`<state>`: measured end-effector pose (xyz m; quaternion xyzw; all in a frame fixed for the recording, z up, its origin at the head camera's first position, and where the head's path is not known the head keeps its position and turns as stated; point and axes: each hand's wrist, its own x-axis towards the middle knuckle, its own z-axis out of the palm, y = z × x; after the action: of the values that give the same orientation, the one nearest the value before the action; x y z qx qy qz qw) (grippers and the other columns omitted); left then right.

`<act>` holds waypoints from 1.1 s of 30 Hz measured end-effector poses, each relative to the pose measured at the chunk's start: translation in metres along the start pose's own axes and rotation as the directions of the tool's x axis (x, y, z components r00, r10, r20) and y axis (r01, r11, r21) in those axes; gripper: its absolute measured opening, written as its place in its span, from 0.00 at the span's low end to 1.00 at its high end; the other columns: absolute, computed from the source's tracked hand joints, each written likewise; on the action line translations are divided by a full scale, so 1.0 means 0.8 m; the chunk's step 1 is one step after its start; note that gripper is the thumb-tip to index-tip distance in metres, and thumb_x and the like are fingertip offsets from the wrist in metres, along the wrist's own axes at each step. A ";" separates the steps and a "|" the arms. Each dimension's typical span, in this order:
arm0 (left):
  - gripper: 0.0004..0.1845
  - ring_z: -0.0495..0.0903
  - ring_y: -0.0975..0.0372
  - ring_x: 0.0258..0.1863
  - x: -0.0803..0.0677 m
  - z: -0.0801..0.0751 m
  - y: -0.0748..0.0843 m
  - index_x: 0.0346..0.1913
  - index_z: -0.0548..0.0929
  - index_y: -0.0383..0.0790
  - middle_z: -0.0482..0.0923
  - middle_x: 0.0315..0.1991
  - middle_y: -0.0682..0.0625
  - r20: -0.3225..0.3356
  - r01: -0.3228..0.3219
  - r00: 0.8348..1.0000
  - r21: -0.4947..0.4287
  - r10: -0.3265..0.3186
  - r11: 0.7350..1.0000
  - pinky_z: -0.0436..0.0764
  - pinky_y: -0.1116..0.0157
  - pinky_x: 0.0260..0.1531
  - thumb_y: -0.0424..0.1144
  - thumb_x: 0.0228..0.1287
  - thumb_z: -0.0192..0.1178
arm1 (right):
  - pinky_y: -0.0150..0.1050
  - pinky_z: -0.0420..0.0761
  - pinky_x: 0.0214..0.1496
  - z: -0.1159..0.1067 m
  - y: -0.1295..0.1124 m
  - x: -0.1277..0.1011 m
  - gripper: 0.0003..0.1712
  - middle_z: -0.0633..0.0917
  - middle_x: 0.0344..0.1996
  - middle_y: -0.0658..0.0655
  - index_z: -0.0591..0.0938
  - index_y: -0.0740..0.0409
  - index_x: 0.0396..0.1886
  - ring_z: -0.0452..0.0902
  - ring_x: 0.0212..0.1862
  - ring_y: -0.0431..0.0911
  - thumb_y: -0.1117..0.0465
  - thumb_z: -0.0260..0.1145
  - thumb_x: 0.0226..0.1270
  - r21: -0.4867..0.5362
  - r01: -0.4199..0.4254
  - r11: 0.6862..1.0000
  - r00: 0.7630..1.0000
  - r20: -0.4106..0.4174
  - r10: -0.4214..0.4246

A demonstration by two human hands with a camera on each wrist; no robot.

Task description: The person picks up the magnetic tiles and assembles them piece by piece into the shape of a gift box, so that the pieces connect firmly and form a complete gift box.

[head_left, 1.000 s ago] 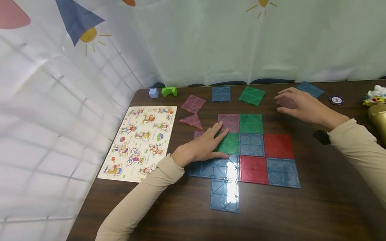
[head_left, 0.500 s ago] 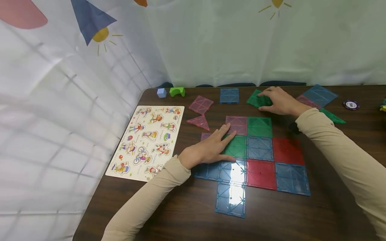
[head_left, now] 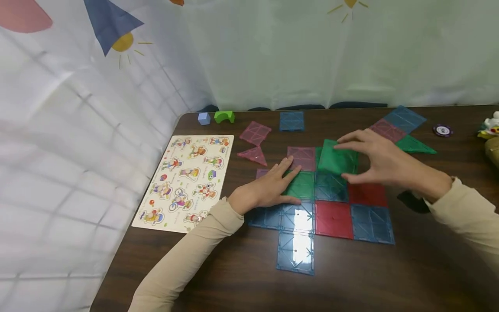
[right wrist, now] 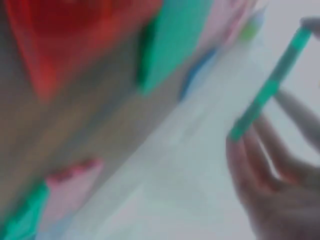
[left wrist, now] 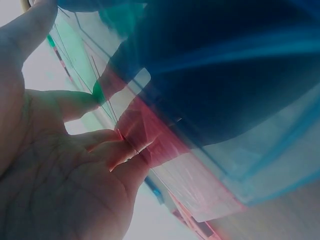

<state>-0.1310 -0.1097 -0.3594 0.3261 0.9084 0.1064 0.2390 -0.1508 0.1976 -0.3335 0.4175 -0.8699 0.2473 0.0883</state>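
**Green tile [head_left: 337, 156] pinched over a flat patchwork [head_left: 334, 219] of tiles**

We see the green tile tilted in the air above the far part of the patchwork, partly covering a blue square [head_left: 331, 188] from the head view. The right hand [head_left: 383, 158] grasps it by its edges, between fingers and thumb; the right wrist view, though blurred, shows us the tile edge-on and apart from the others.

The left hand [head_left: 267, 188] grasps nothing: its fingers lie spread over the patchwork's left side, across a green square [head_left: 302, 185] and up to a pink square [head_left: 301, 158].

Farther out on the dark table [head_left: 351, 281], we find a pink triangle [head_left: 252, 155] near a loose pink tile [head_left: 255, 133], and a loose blue tile [head_left: 291, 121] near the far edge. Beyond the right hand sit a pink, a blue and a green piece [head_left: 416, 144] together, with a round chip [head_left: 442, 130] beside them. To the left lie a picture board [head_left: 183, 184], a small pale-blue cube [head_left: 204, 118] and a green arch [head_left: 224, 116]. Behind everything we see a pale curtain [head_left: 265, 52].
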 end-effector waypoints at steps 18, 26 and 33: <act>0.52 0.29 0.52 0.84 0.001 -0.001 -0.003 0.86 0.42 0.43 0.27 0.85 0.41 -0.001 -0.005 1.000 -0.003 0.005 1.000 0.37 0.57 0.80 0.62 0.74 0.60 | 0.58 0.85 0.51 0.066 -0.126 -0.120 0.38 0.76 0.63 0.55 0.81 0.50 0.68 0.76 0.58 0.56 0.39 0.78 0.63 0.049 0.143 0.989 0.909 0.389 -0.151; 0.53 0.28 0.52 0.84 0.001 -0.004 -0.004 0.86 0.41 0.43 0.25 0.85 0.41 0.003 0.002 1.000 -0.005 -0.002 1.000 0.37 0.57 0.80 0.63 0.74 0.59 | 0.62 0.83 0.55 0.068 -0.130 -0.112 0.39 0.74 0.70 0.59 0.78 0.49 0.72 0.74 0.64 0.56 0.35 0.70 0.69 -0.044 0.210 0.977 0.930 0.316 -0.186; 0.50 0.31 0.50 0.84 -0.005 0.001 0.007 0.85 0.44 0.39 0.29 0.85 0.38 -0.015 0.017 1.000 0.016 -0.017 1.000 0.41 0.54 0.81 0.60 0.76 0.58 | 0.70 0.69 0.67 0.063 -0.100 -0.095 0.57 0.54 0.83 0.62 0.61 0.46 0.84 0.56 0.78 0.63 0.29 0.71 0.62 0.055 0.053 0.997 0.940 0.335 -0.068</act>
<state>-0.1245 -0.1081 -0.3567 0.3194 0.9137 0.0996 0.2307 -0.0384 0.1818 -0.3756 0.4820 -0.8532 0.1889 -0.0637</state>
